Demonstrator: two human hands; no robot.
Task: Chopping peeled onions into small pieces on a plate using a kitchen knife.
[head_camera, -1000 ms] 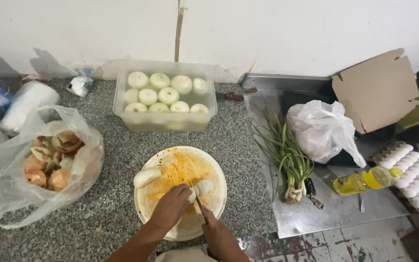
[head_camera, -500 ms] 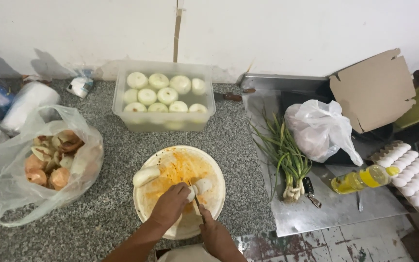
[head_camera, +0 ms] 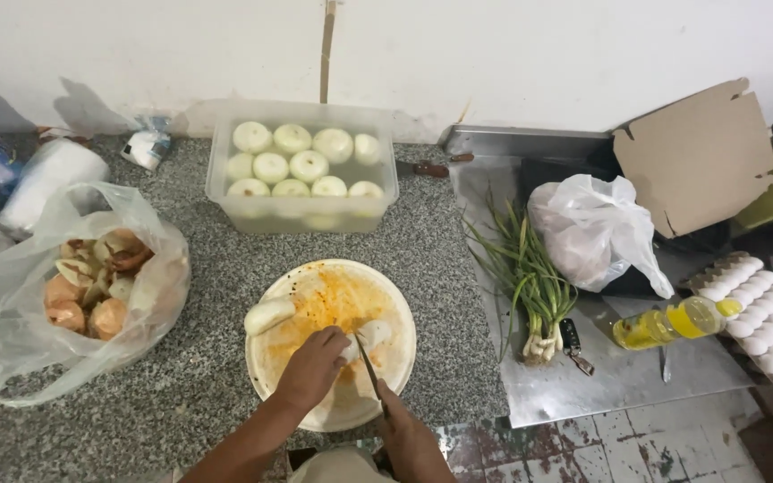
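Left hand [head_camera: 312, 368] fingers curl down on the peeled onion piece [head_camera: 370, 335] at the round cutting board [head_camera: 315, 291] centre, right hand [head_camera: 411, 438] closed on the knife [head_camera: 369, 373], blade running board-centre-to-wrist just right of those fingers (another piece [head_camera: 269, 314] lies apart, left rim).

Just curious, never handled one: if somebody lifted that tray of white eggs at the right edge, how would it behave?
The egg tray would probably flex, since it looks like thin moulded pulp. The eggs seem to sit loose in cups, so tilting might spill them. They'd likely crack if bumped.
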